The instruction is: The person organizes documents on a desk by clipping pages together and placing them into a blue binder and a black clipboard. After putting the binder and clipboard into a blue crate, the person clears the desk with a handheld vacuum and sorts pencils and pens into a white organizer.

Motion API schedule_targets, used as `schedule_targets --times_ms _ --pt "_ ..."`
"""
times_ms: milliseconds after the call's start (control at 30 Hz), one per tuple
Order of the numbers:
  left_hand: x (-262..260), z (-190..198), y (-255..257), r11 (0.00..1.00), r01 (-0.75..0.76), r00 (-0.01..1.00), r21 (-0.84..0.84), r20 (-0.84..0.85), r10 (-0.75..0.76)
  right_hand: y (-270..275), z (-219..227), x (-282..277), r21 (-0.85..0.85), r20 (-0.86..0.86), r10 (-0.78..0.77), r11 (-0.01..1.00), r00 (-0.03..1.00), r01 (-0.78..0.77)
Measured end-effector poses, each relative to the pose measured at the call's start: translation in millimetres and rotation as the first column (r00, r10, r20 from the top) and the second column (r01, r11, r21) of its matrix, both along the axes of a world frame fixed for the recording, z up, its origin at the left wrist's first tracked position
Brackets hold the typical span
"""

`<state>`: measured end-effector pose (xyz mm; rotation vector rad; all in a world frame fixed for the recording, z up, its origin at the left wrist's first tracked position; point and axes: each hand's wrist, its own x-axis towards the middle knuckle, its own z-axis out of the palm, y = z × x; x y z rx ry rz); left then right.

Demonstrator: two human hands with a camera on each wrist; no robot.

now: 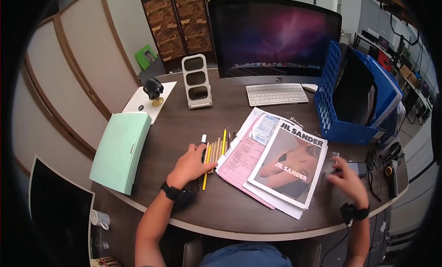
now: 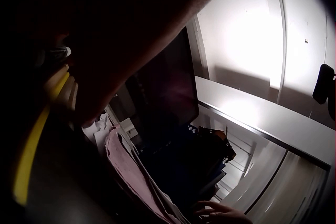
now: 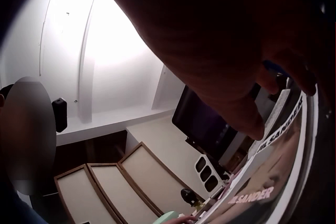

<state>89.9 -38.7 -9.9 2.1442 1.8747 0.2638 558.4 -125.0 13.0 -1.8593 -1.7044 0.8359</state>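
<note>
My left hand [image 1: 191, 165] rests over a row of pencils [image 1: 214, 149] lying on the desk, its thumb stretched across them toward the papers. Among them are yellow pencils [image 1: 224, 140], plain wooden ones and a white-capped black marker [image 1: 203, 139]. In the left wrist view a yellow pencil [image 2: 34, 145] sticks out below the dark hand. My right hand [image 1: 348, 180] hovers beside the magazine [image 1: 290, 163] with fingers loosely bent and nothing in them. Under the magazine lie pink forms [image 1: 241, 159] and white sheets. A flat grey-blue box [image 1: 358, 169] is partly hidden behind the right hand.
At the back stand a monitor [image 1: 276, 41], a keyboard [image 1: 276, 95] and a white three-slot stand [image 1: 197, 80]. A blue file holder [image 1: 345, 129] and black cables [image 1: 375, 175] are at right. The mint-green folder box [image 1: 120, 152] sits at the left edge, near a small black figure [image 1: 153, 89].
</note>
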Motion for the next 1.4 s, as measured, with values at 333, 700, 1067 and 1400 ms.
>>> schedule_targets --times_ms 333,700,1067,1400 --pt "-6 -5 6 1.000 -0.011 0.999 0.007 0.034 0.011 36 -27 -48 0.235 0.139 0.127 0.959 0.982 -0.157" --pt "60 12 40 0.968 0.197 0.975 0.158 0.076 -0.211 51 -42 -37 0.111 -0.119 -0.052 0.992 0.991 0.065" --pt "76 -13 88 0.975 0.221 0.944 0.028 0.244 -0.221 59 -60 -28 0.053 -0.464 -0.063 0.994 0.883 0.099" --pt "84 -13 51 0.901 0.287 0.630 -0.327 0.772 0.079 61 -65 -32 0.081 -0.375 0.006 0.996 0.927 0.026"
